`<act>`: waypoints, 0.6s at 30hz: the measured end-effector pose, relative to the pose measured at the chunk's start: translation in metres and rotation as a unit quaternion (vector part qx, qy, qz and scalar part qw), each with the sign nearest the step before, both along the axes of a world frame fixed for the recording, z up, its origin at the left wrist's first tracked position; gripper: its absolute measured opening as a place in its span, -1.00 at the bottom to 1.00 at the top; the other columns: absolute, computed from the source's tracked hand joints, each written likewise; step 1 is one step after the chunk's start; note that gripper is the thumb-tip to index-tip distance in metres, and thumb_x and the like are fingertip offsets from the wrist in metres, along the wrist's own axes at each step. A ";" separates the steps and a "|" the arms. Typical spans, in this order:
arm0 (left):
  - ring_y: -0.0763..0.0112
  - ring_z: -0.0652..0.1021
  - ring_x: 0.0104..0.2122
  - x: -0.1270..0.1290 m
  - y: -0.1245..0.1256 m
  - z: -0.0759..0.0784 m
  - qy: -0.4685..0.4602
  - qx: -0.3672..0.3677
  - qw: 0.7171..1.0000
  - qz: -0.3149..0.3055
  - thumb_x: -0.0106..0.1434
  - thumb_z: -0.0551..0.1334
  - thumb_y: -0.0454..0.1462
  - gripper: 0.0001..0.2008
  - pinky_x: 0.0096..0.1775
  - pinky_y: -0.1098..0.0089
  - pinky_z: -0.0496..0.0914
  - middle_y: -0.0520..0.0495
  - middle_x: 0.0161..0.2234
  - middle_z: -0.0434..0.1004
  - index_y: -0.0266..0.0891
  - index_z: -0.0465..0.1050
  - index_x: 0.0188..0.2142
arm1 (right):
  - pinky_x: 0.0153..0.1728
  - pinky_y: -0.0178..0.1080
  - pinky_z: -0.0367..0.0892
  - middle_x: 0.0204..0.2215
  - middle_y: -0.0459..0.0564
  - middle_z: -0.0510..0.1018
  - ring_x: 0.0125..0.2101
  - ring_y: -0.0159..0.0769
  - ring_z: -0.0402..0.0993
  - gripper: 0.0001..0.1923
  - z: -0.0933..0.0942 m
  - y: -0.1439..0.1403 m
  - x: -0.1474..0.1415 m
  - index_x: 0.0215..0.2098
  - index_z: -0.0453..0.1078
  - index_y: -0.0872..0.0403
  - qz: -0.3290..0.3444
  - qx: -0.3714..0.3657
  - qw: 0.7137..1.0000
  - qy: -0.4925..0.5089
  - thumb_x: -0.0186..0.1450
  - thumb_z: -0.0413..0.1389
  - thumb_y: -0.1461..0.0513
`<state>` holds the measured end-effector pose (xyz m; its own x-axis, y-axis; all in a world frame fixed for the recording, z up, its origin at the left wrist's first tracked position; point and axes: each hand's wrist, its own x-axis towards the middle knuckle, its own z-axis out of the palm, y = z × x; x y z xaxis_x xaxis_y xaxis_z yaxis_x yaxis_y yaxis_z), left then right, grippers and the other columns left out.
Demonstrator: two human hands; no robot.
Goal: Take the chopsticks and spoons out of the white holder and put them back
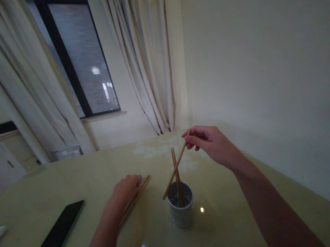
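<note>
A chopstick point(175, 171) is pinched by the right hand point(212, 143), angled over the holder point(181, 206), while spare chopsticks point(136, 197) are pressed flat under the left hand point(125, 190).

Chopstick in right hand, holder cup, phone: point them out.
chopstick point(175, 172), head view, mid-shaft.
holder cup point(181, 215), head view, outer wall.
phone point(56, 235), head view, screen centre.

Right hand point(212, 141) pinching a tilted chopstick point(175, 169) over holder point(181, 209); left hand point(125, 190) apparently pressing chopsticks point(138, 197) on table point(230, 211)
</note>
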<state>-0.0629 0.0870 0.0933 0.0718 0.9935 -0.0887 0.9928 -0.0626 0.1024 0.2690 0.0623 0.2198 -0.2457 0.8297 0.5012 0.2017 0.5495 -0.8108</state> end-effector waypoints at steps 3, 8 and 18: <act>0.07 0.65 -0.20 -0.007 0.002 -0.011 -0.006 -0.014 1.000 0.003 0.20 0.26 -0.35 -0.87 -0.28 0.32 0.31 -0.26 -0.17 0.69 -0.20 0.58 -0.26 | -0.40 -0.24 0.43 -0.39 0.01 0.68 -0.37 -0.24 0.63 -0.77 -0.002 0.004 -0.001 -0.18 0.59 0.08 0.001 -0.006 1.000 -0.013 0.40 0.17 0.11; 0.15 0.64 -0.19 -0.012 0.010 -0.020 -0.039 -0.029 0.998 -0.025 0.11 0.34 -0.31 -0.87 -0.28 0.36 0.30 -0.15 -0.20 0.70 -0.17 0.57 -0.30 | -0.42 -0.25 0.41 -0.40 -0.02 0.62 -0.40 -0.26 0.56 -0.71 -0.001 0.007 0.003 -0.06 0.57 0.09 -0.050 0.041 0.998 0.028 0.44 0.11 0.10; 0.27 0.58 -0.40 0.000 0.009 -0.023 -0.088 -0.084 0.990 -0.074 -0.01 0.28 -0.30 -0.95 -0.39 0.38 0.26 -0.02 -0.48 0.61 -0.19 0.54 -0.52 | -0.35 -0.27 0.38 -0.43 -0.03 0.66 -0.44 -0.30 0.58 -0.82 -0.017 0.012 -0.009 -0.30 0.52 0.08 -0.033 0.001 0.980 -0.198 0.43 0.11 0.26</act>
<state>-0.0631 0.0961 0.0706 0.2441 0.9432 -0.2253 0.9399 -0.1730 0.2944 0.2598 0.0744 0.2026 -0.3671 0.8493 0.3793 0.5362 0.5265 -0.6598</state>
